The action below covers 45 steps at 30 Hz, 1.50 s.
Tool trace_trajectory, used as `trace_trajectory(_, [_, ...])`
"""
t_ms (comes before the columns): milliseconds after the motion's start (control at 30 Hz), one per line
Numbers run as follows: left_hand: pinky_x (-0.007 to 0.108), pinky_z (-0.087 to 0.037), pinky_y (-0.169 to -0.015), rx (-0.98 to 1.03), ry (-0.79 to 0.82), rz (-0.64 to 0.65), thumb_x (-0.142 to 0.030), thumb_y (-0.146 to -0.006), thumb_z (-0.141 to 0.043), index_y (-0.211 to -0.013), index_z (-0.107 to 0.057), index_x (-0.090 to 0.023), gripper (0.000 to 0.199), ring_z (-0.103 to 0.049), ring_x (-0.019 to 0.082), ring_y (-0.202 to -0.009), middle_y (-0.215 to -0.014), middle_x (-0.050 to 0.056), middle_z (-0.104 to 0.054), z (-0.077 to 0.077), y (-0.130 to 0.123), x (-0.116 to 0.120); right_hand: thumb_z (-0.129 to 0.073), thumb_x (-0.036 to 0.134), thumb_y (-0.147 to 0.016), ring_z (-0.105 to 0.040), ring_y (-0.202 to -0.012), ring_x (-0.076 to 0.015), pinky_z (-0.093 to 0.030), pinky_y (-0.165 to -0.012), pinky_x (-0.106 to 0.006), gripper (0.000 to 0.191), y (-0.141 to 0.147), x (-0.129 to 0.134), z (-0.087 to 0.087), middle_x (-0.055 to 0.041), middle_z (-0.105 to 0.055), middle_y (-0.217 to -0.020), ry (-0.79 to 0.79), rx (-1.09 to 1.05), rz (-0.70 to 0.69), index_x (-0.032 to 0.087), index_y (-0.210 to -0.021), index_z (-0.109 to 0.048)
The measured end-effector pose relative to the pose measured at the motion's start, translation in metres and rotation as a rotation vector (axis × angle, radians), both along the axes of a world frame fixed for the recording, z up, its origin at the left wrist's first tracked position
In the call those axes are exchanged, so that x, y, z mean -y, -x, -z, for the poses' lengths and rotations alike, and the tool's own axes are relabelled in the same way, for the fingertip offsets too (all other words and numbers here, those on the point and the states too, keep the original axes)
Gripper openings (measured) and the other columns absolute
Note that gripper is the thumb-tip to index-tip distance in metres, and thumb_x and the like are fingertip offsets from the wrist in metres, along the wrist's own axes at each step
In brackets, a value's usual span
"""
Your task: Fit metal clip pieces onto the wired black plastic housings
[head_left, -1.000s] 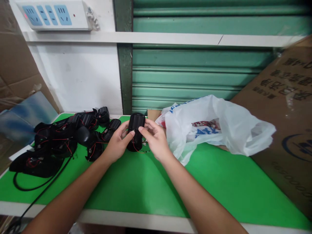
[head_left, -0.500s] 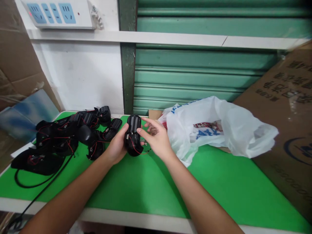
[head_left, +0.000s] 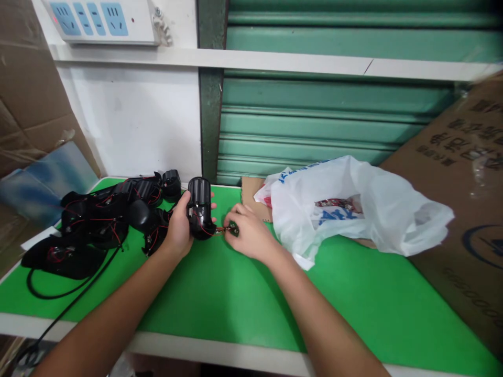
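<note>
My left hand (head_left: pixel 180 222) is closed around a black plastic housing (head_left: pixel 199 209) with a ribbed, battery-compartment-like upper part and thin red wires along its lower half. The housing is held upright above the green table. To its right, my right hand (head_left: pixel 249 233) pinches a small circuit board (head_left: pixel 233 228), which is joined to the housing's lower end by short wires. Most of that hand's fingertips are hidden behind the board and hand. Left of my left hand lies a pile of similar black housings (head_left: pixel 106 214) with red wires.
A white plastic bag (head_left: pixel 298 220) with reddish parts inside lies on the green tabletop (head_left: pixel 220 303), with a cardboard piece (head_left: pixel 255 196) beside it. A black cable (head_left: pixel 74 296) hangs over the front edge. Cardboard boxes (head_left: pixel 451 209) stand at both sides; a power strip (head_left: pixel 106 21) is above.
My left hand has shifted the housing slightly left. My right hand has left the housing's upper part, moved down and right, and now pinches the small wired board.
</note>
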<state>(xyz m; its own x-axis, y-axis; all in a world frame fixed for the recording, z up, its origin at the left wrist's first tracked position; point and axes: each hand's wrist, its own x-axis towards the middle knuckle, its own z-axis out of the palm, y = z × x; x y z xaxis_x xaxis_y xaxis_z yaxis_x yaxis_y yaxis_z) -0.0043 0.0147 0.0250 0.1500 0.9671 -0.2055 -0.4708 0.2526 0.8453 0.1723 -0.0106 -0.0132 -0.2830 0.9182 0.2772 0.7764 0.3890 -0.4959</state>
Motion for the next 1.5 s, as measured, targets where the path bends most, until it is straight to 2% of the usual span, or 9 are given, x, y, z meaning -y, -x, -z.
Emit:
trace_trajectory(367, [0.029, -0.064, -0.062, -0.006, -0.003, -0.054, -0.037, -0.104, -0.040, -0.119, -0.071, -0.009, 0.044, -0.077, 0.019, -0.072, -0.101, 0.014, -0.080, -0.008, -0.004, 0.003, -0.056, 0.011, -0.095, -0.055, -0.100, -0.0256, -0.047, -0.091, -0.039, 0.013, 0.002, 0.001, 0.000, -0.0097, -0.061, -0.099, -0.002, 0.163, -0.013, 0.017, -0.092, -0.067])
trace_trajectory(567, [0.030, -0.065, -0.063, -0.001, 0.001, -0.046, -0.040, -0.104, -0.041, -0.123, -0.071, -0.011, 0.045, -0.077, 0.021, -0.073, -0.094, 0.012, -0.081, -0.008, -0.002, 0.002, -0.050, 0.012, -0.097, -0.054, -0.097, -0.0253, -0.046, -0.088, -0.038, 0.014, 0.002, 0.001, -0.003, -0.0091, -0.061, -0.100, -0.051, 0.056, -0.023, 0.019, -0.092, -0.061])
trace_trajectory(733, [0.028, -0.064, -0.064, 0.020, -0.016, -0.050, -0.040, -0.102, -0.047, -0.117, -0.072, -0.011, 0.041, -0.077, 0.020, -0.074, -0.100, 0.012, -0.080, -0.005, -0.001, 0.001, -0.047, 0.014, -0.097, -0.054, -0.092, -0.0256, -0.043, -0.082, -0.038, 0.014, -0.001, -0.002, -0.005, -0.0069, -0.063, -0.091, -0.070, -0.054, 0.004, 0.022, -0.089, -0.055])
trace_trajectory(867, [0.029, -0.064, -0.062, -0.002, -0.002, -0.027, -0.043, -0.101, -0.048, -0.119, -0.072, -0.010, 0.045, -0.077, 0.021, -0.071, -0.095, 0.013, -0.080, -0.003, -0.001, 0.001, -0.048, 0.014, -0.094, -0.058, -0.088, -0.0232, -0.044, -0.079, -0.035, 0.012, -0.002, -0.003, -0.005, -0.0043, -0.065, -0.088, -0.016, -0.204, 0.000, 0.023, -0.096, -0.056])
trace_trajectory(1000, [0.028, -0.063, -0.061, -0.026, -0.001, -0.030, -0.043, -0.101, -0.047, -0.121, -0.071, -0.010, 0.045, -0.077, 0.021, -0.068, -0.089, 0.012, -0.080, -0.003, -0.002, 0.002, -0.046, 0.017, -0.093, -0.057, -0.073, -0.0187, -0.044, -0.071, -0.032, 0.019, -0.001, -0.004, -0.006, 0.0001, -0.061, -0.083, 0.011, -0.418, 0.009, 0.024, -0.108, -0.057])
trace_trajectory(1133, [0.029, -0.063, -0.062, -0.030, -0.009, -0.023, -0.045, -0.099, -0.053, -0.117, -0.071, -0.010, 0.043, -0.077, 0.021, -0.070, -0.088, 0.011, -0.080, -0.003, -0.004, 0.004, -0.055, 0.026, -0.089, -0.056, -0.069, -0.0165, -0.044, -0.067, -0.030, 0.023, -0.001, -0.009, -0.009, 0.0032, -0.061, -0.079, 0.011, -0.762, 0.052, 0.026, -0.112, -0.058])
trace_trajectory(1267, [0.029, -0.063, -0.061, -0.026, -0.007, -0.007, -0.043, -0.097, -0.059, -0.121, -0.069, -0.014, 0.039, -0.077, 0.022, -0.073, -0.088, 0.008, -0.080, -0.002, -0.006, 0.006, -0.066, 0.032, -0.082, -0.054, -0.068, -0.0146, -0.040, -0.059, -0.027, 0.037, -0.003, -0.012, -0.013, 0.0050, -0.064, -0.078, 0.107, -1.043, 0.082, 0.027, -0.117, -0.061])
trace_trajectory(1367, [0.029, -0.063, -0.061, -0.018, -0.002, 0.022, -0.042, -0.095, -0.062, -0.121, -0.069, -0.015, 0.038, -0.078, 0.023, -0.076, -0.088, 0.007, -0.079, -0.001, -0.008, 0.008, -0.071, 0.034, -0.077, -0.048, -0.063, -0.0124, -0.032, -0.051, -0.025, 0.039, -0.002, -0.011, -0.017, 0.0051, -0.064, -0.080, 0.207, -1.155, 0.105, 0.027, -0.115, -0.066])
trace_trajectory(1500, [0.029, -0.063, -0.062, -0.030, 0.008, 0.047, -0.042, -0.094, -0.065, -0.124, -0.067, -0.015, 0.040, -0.078, 0.023, -0.078, -0.092, 0.008, -0.080, 0.001, -0.011, 0.010, -0.074, 0.036, -0.075, -0.047, -0.063, -0.0113, -0.031, -0.051, -0.024, 0.034, 0.001, -0.007, -0.020, 0.0032, -0.064, -0.081, 0.254, -1.197, 0.115, 0.026, -0.108, -0.074])
